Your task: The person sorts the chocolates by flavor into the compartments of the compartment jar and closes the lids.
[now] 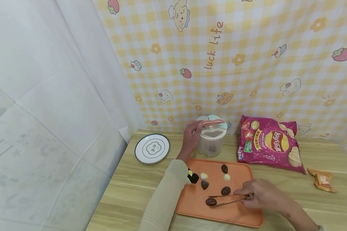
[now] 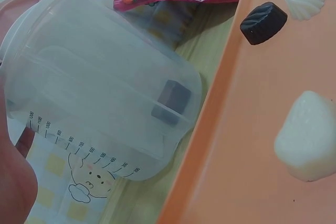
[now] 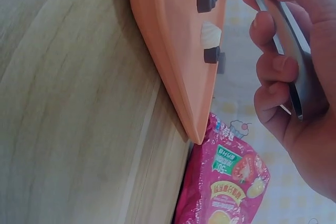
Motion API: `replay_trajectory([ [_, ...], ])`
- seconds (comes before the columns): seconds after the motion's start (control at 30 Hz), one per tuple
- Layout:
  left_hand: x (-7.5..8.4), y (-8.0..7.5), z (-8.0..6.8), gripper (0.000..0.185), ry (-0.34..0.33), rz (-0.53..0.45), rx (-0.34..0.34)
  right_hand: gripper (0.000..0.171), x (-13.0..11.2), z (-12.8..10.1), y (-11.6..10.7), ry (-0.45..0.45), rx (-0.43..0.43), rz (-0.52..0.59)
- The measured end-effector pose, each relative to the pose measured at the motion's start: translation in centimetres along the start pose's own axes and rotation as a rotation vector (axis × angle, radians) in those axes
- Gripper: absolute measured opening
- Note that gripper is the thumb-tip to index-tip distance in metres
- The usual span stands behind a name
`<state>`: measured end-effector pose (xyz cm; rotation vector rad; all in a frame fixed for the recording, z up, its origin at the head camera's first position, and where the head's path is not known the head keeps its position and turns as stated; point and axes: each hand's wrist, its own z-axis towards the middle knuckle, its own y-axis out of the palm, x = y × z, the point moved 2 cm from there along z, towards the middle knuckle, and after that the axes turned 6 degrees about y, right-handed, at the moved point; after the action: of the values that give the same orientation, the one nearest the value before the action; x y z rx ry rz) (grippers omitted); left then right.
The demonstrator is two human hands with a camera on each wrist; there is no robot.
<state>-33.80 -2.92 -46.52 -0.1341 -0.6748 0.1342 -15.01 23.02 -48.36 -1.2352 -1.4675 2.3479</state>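
My left hand (image 1: 191,136) holds the raised pink flap lid (image 1: 212,122) of a translucent plastic container (image 1: 211,146). Inside the container lies one dark chocolate (image 2: 172,102), seen through the wall in the left wrist view. My right hand (image 1: 258,194) grips metal tongs (image 3: 286,35) low over the orange tray (image 1: 191,208). The tong tips stand on either side of a round dark chocolate (image 1: 211,201); whether they squeeze it I cannot tell. Another round dark chocolate (image 1: 226,191) lies just beyond the tongs. Further dark and white chocolates (image 1: 226,177) are spread over the tray.
A white plate (image 1: 152,149) with a dark rim sits left of the container. To the right stands a purple chip bag (image 1: 270,144) against the checked cloth. A small orange wrapped snack (image 1: 322,180) lies at the table's right side.
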Motion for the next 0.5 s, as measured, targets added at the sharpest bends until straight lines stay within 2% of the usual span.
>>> replay_trajectory([
  [0.2, 0.12, 0.04, -0.09, 0.026, -0.033, 0.009, -0.01, 0.034, -0.04, -0.23, 0.18, -0.04, 0.012, 0.031],
  [0.5, 0.19, 0.16, -0.01, 0.023, -0.021, -0.01, -0.002, 0.034, -0.33, -0.41, 0.26, -0.057, 0.02, 0.076],
])
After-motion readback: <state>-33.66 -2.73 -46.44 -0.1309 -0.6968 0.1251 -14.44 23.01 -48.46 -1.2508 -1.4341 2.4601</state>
